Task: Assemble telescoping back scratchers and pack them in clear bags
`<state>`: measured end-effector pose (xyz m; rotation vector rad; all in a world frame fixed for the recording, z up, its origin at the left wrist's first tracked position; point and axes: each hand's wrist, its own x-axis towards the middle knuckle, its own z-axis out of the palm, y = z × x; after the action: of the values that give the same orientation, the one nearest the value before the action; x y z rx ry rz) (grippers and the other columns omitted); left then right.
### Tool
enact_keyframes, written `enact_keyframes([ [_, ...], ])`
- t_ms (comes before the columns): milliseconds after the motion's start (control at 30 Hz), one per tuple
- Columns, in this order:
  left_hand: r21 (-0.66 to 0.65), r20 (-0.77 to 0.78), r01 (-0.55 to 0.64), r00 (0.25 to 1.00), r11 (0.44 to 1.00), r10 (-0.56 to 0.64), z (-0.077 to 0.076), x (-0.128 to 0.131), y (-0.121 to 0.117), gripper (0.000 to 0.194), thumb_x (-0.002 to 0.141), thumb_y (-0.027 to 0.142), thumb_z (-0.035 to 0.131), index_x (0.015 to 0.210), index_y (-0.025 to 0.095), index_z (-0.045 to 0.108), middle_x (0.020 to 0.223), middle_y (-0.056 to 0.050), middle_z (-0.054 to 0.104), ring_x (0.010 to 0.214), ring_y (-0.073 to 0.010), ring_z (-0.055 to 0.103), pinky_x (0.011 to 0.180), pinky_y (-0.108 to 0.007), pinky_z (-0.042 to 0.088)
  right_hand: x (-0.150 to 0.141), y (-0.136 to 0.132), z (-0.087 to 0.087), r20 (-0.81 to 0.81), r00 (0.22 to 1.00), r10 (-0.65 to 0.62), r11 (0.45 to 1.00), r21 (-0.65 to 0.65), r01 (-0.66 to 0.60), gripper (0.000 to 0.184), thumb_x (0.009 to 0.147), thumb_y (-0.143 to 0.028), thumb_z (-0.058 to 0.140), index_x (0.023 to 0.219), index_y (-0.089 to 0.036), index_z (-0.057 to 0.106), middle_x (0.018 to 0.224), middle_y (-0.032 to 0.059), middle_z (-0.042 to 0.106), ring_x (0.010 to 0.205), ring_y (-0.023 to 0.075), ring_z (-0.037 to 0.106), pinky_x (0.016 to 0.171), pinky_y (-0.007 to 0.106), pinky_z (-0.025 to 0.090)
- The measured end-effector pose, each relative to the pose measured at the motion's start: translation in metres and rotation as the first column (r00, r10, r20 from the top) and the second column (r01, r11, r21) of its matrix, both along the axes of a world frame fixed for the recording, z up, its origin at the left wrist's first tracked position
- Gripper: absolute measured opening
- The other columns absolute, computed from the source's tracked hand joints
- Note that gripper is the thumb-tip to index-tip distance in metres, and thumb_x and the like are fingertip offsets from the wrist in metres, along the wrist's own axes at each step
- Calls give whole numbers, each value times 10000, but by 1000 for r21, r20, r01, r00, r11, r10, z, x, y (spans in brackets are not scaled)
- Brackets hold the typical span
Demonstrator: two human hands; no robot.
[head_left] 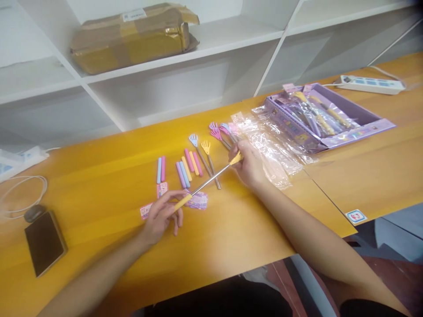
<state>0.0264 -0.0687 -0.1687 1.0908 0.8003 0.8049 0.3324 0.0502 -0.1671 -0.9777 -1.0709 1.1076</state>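
Between my two hands a back scratcher [211, 178] with a steel rod slants over the table. My left hand [161, 218] holds its yellow handle, while my right hand [249, 165] grips the yellow claw end. Beyond it lie a blue-clawed scratcher rod [193, 140], a yellow-clawed one [205, 147] and pink claws [215, 132]. Loose coloured handles [181, 174] lie in small groups, with a blue and pink pair [160, 169] to their left. Printed cards [198, 200] are partly hidden near my left hand.
Clear plastic bags [274, 149] lie beside a purple display box [297, 127] holding wrapped scratchers. A phone [45, 243] and a cable [24, 178] are at the left. A power strip [372, 83] sits at the back right. A taped carton [132, 39] stands on the shelf.
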Motion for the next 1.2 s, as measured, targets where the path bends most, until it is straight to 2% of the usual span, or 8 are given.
enact_keyframes([
  [133, 153, 56, -220, 975, 963, 214, 18, -5, 9, 262, 985, 362, 603, 1139, 191, 729, 1071, -69, 615, 729, -166, 688, 474, -256, 586, -6, -8, 1, 42, 999, 4, 1000, -31, -2, 463, 974, -663, 610, 781, -247, 543, 690, -13, 481, 522, 115, 359, 440, 256, 246],
  [333, -15, 45, -294, 955, 956, 295, 50, -22, 32, 351, 933, 439, 551, 916, 138, 730, 900, -85, 669, 738, -224, 717, 582, -316, 604, -12, -12, 0, -14, 1000, 9, 998, -61, -10, 478, 907, -626, 751, 795, -255, 471, 621, -73, 419, 449, 74, 294, 413, 235, 249],
  [500, 66, -43, -365, 929, 929, 368, 39, -33, 43, 184, 934, 320, 606, 950, 163, 700, 888, -49, 660, 687, -178, 674, 563, -280, 542, -13, -11, 0, -80, 994, -79, 995, -73, 73, 462, 924, -588, 752, 798, -253, 461, 609, -88, 398, 412, 60, 279, 385, 226, 235],
  [633, 366, -306, -221, 889, 904, 341, 20, -41, 48, 291, 980, 373, 677, 1222, 213, 660, 986, -36, 635, 789, -164, 628, 670, -285, 529, -12, -11, 0, -49, 987, -156, 984, -90, 151, 453, 936, -576, 741, 804, -252, 454, 654, -83, 410, 418, 57, 294, 365, 222, 277],
  [733, 577, -566, 28, 734, 816, 375, 13, -51, 52, 337, 1033, 411, 617, 1317, 230, 637, 1000, -44, 630, 871, -188, 610, 790, -322, 514, -13, -11, -2, -33, 986, -161, 983, -93, 158, 444, 948, -578, 725, 812, -252, 456, 680, -79, 410, 417, 52, 299, 357, 219, 292],
  [867, 648, -724, 314, 535, 694, 435, 11, -69, 61, 370, 1089, 476, 479, 1289, 211, 644, 999, -69, 649, 917, -245, 589, 853, -386, 482, -14, -10, -5, -34, 987, -160, 984, -91, 156, 456, 948, -587, 722, 802, -244, 459, 727, -67, 436, 430, 40, 311, 372, 217, 326],
  [1033, 667, -710, 268, 512, 695, 484, 3, -87, 72, 461, 1110, 539, 336, 1012, 204, 638, 861, -54, 596, 812, -245, 554, 746, -361, 439, -14, -12, -8, 41, 998, -36, 988, -152, 42, 473, 947, -636, 695, 817, -258, 444, 638, -86, 336, 444, 77, 303, 403, 234, 268],
  [1200, 684, -673, 185, 532, 706, 513, -1, -92, 72, 504, 1104, 593, 251, 864, 228, 503, 775, -23, 524, 677, -212, 496, 652, -332, 387, -8, -15, -13, 435, 900, 25, 997, -77, 9, 514, 1021, -691, 530, 774, -251, 438, 637, -41, 427, 562, 139, 399, 503, 284, 323],
])
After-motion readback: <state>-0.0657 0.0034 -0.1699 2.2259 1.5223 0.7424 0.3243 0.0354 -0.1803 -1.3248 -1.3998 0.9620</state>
